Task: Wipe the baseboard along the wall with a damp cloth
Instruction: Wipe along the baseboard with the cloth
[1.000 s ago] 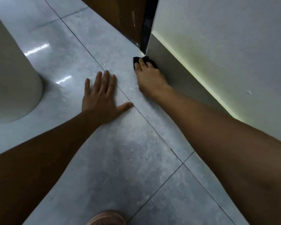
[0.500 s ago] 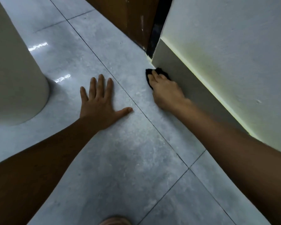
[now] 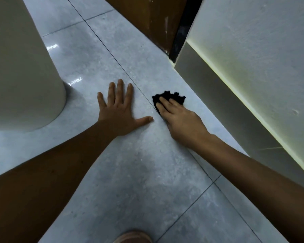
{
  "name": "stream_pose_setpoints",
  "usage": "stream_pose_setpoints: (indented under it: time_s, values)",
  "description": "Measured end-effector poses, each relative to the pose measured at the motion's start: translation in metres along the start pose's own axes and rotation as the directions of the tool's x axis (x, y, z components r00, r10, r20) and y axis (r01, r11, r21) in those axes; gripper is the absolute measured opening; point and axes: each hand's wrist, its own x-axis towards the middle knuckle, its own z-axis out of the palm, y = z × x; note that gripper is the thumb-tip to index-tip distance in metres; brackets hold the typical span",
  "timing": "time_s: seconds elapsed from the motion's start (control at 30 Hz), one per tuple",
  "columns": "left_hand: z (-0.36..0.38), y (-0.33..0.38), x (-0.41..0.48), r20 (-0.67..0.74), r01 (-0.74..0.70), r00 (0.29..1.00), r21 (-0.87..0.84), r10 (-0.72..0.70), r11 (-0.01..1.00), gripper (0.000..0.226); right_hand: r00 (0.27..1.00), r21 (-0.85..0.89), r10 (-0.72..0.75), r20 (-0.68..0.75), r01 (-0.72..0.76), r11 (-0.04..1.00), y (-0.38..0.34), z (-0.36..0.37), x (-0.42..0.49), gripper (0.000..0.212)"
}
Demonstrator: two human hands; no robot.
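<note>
- Dim, bluish light is filling the scene, leaving both forearms dark.
- Two small white glare patches are shining on the glossy floor tiles [image 3: 102,55].
- A yellowish glow is running along the wall [image 3: 253,50] above the baseboard [image 3: 218,95].
- Wide-angle distortion is bending straight lines near the edges.
- Fine detail is looking soft throughout.

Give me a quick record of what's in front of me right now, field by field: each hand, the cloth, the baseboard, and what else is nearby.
left hand: flat on the floor, fingers spread, holding nothing
right hand: fingers pressed on the cloth
cloth: black, bunched, lying on the floor tile, apart from the baseboard
baseboard: grey strip at the foot of the wall, nothing touching it
floor: pale grey tiles with dark joints
wall: light, rough surface, on the right
door: brown, beyond the wall's end
</note>
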Motion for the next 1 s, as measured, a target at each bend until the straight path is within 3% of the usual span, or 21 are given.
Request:
stream_pose_setpoints:
  time_s: [0.17,0.33,0.4,0.57,0.77,0.87,1.0]
  values:
    - [0.0,0.002,-0.001,-0.001,-0.008,1.0,0.028,0.008,1.0,0.12,1.0,-0.06,-0.024,-0.016,0.023,0.998,0.004,-0.009,0.027,0.059]
    - [-0.003,0.004,-0.003,0.023,-0.004,1.0,0.046,0.002,0.999,0.118,0.994,-0.054,0.106,-0.015,-0.107,0.993,0.005,-0.031,0.106,0.062]
    - [-0.004,0.006,-0.005,0.022,-0.008,1.0,0.047,0.007,0.999,0.117,0.996,-0.085,0.091,-0.008,-0.092,0.992,0.004,-0.031,0.105,0.062]
    - [-0.005,0.009,-0.007,0.042,-0.023,0.999,0.03,0.021,0.999,0.114,0.985,-0.161,-0.105,0.137,0.127,0.979,0.015,-0.012,0.002,0.07]
    - [-0.002,0.038,-0.021,-0.044,-0.066,0.997,0.051,0.069,0.996,0.096,0.905,-0.231,-0.053,0.421,0.164,0.959,0.054,-0.011,-0.114,0.074]
    - [0.008,0.079,-0.036,-0.019,-0.15,0.989,-0.017,0.149,0.989,0.087,0.951,-0.204,0.046,0.306,0.018,0.979,0.065,0.0,-0.1,0.073]
    - [0.021,0.122,-0.052,0.055,-0.293,0.955,-0.006,0.293,0.956,0.084,0.952,0.058,0.29,0.101,-0.296,0.953,0.056,0.013,-0.061,0.072]
